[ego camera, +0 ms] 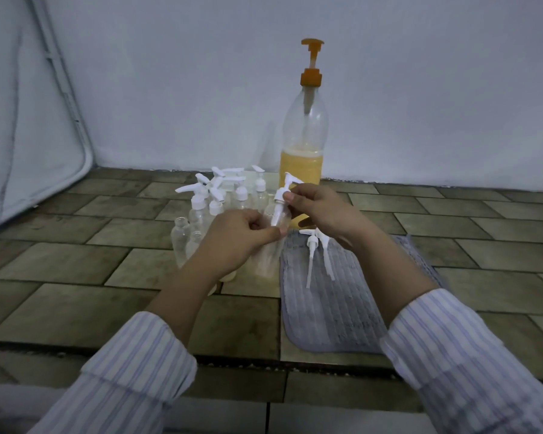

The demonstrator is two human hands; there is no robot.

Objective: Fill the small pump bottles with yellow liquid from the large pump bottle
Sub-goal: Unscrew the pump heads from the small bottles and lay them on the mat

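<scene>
A small clear bottle [278, 219] is held up over the tiled counter [76, 261], near the middle of the view. The left hand [239, 238] is curled around its body so it cannot slip or tip. The right hand [318, 208] is pinched on the white pump top [283, 191] with finger and thumb. The top looks to be getting twisted off, so that the bottle can be opened for filling; it could also be going back on, and that cannot be told for sure.

The large pump bottle [304, 130] is stood at 12 o'clock from the hands, close to the wall [420, 89]. It is about a third full of yellow liquid, and its orange pump [311, 62] is up high, ready to be pushed. It is probably kept upright and close so each small bottle can be brought under its spout.

More small bottles [220, 198] are bunched at 10 o'clock from the hands. Most have their white tops on. Two at the front, just left of the left hand, are open at the neck.

A grey cloth [336, 308] is laid at 5 o'clock from the held bottle. Two loose pump tops [317, 252] with long tubes are rested on it, probably so drips are caught and the tubes are kept clean.

Striped sleeves [132, 364] are seen on both arms.
</scene>
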